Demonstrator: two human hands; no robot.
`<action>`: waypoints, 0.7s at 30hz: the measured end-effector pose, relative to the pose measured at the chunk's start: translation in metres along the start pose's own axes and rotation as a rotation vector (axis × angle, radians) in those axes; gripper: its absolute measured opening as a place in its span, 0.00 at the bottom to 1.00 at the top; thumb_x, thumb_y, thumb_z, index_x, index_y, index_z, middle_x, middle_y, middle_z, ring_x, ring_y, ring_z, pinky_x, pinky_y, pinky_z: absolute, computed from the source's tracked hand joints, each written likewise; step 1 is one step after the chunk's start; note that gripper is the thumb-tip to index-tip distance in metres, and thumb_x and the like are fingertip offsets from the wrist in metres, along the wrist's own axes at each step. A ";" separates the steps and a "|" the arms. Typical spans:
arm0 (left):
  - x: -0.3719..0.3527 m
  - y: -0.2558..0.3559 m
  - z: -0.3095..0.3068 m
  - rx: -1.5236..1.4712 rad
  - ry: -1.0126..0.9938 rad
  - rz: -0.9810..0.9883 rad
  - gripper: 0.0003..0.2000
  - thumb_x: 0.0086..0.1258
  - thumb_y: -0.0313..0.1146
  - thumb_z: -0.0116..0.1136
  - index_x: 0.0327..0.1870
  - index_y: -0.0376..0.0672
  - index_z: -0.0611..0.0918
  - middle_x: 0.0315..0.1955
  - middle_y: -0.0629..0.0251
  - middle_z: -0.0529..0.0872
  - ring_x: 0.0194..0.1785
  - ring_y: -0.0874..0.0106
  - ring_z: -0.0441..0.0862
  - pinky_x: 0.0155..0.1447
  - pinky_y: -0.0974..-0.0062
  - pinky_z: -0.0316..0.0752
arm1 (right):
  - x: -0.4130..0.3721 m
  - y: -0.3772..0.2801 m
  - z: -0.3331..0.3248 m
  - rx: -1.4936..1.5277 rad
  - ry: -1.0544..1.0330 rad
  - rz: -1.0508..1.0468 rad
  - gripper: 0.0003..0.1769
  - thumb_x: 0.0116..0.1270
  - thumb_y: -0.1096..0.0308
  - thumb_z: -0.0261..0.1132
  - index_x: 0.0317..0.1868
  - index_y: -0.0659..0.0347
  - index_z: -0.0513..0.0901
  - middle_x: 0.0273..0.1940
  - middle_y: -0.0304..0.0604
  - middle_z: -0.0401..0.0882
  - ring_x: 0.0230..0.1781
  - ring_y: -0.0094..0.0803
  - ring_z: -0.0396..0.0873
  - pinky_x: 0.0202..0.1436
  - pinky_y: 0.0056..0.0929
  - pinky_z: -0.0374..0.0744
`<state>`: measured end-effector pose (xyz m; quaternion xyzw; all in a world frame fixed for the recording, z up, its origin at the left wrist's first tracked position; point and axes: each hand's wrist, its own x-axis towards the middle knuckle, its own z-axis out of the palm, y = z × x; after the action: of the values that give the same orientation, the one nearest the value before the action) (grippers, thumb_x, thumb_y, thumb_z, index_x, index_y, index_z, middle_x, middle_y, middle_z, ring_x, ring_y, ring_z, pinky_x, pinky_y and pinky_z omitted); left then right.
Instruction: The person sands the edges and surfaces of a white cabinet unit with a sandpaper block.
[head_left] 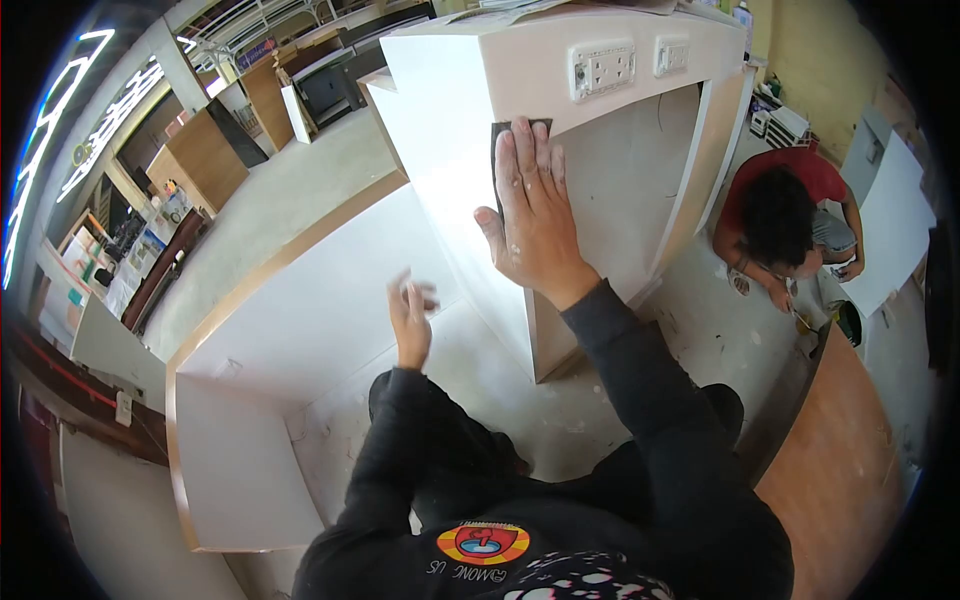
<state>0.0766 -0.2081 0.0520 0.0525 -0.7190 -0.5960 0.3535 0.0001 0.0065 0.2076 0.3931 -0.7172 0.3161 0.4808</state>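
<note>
My right hand [534,214] lies flat, fingers together, pressing a dark sheet of sandpaper [503,131] against the edge of a white cabinet panel [470,200]. Only the sheet's top and left edge show past my fingers. My left hand [410,310] hovers lower left, blurred, fingers loosely curled, holding nothing that I can see. Both arms wear dark long sleeves. The cabinet's top rail carries two white electrical sockets [602,68].
A large white board with a wood edge [300,300] lies on the floor to the left. A person in a red shirt [785,215] crouches at right by a white sheet [895,225]. A brown board [840,470] lies at lower right. Wooden furniture stands at the back.
</note>
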 end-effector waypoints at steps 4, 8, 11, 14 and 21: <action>-0.014 -0.014 -0.014 0.011 -0.035 -0.229 0.22 0.85 0.43 0.40 0.69 0.37 0.66 0.37 0.60 0.83 0.29 0.76 0.78 0.36 0.78 0.72 | 0.047 0.000 -0.007 -0.036 0.067 -0.053 0.43 0.69 0.59 0.62 0.78 0.68 0.55 0.80 0.61 0.48 0.80 0.63 0.45 0.79 0.61 0.46; -0.005 -0.025 -0.014 0.000 0.015 -0.217 0.23 0.85 0.46 0.37 0.69 0.38 0.65 0.37 0.60 0.84 0.28 0.75 0.79 0.36 0.78 0.72 | 0.068 0.007 -0.015 -0.033 0.124 -0.096 0.43 0.68 0.60 0.63 0.79 0.65 0.56 0.80 0.58 0.49 0.81 0.59 0.46 0.79 0.62 0.47; -0.001 -0.030 -0.017 -0.035 0.020 -0.285 0.24 0.85 0.47 0.36 0.69 0.38 0.66 0.38 0.59 0.84 0.28 0.75 0.79 0.35 0.78 0.72 | 0.011 0.002 0.004 0.000 0.080 -0.012 0.43 0.68 0.60 0.63 0.79 0.64 0.56 0.80 0.56 0.49 0.81 0.58 0.47 0.78 0.62 0.48; -0.004 -0.036 -0.012 -0.040 0.004 -0.325 0.24 0.85 0.49 0.35 0.69 0.39 0.66 0.38 0.59 0.84 0.28 0.74 0.80 0.35 0.78 0.73 | 0.040 0.003 -0.005 -0.013 0.107 -0.025 0.43 0.68 0.60 0.63 0.79 0.64 0.55 0.80 0.56 0.49 0.81 0.58 0.47 0.78 0.62 0.49; -0.004 -0.043 -0.016 -0.032 -0.009 -0.390 0.26 0.85 0.51 0.33 0.70 0.40 0.66 0.39 0.58 0.84 0.30 0.74 0.81 0.35 0.77 0.74 | 0.009 -0.005 0.014 0.016 0.104 -0.006 0.46 0.65 0.61 0.66 0.77 0.71 0.55 0.79 0.66 0.48 0.79 0.65 0.46 0.78 0.64 0.46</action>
<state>0.0739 -0.2311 0.0126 0.1824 -0.6874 -0.6647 0.2289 -0.0037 -0.0103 0.2114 0.3820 -0.6877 0.3403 0.5151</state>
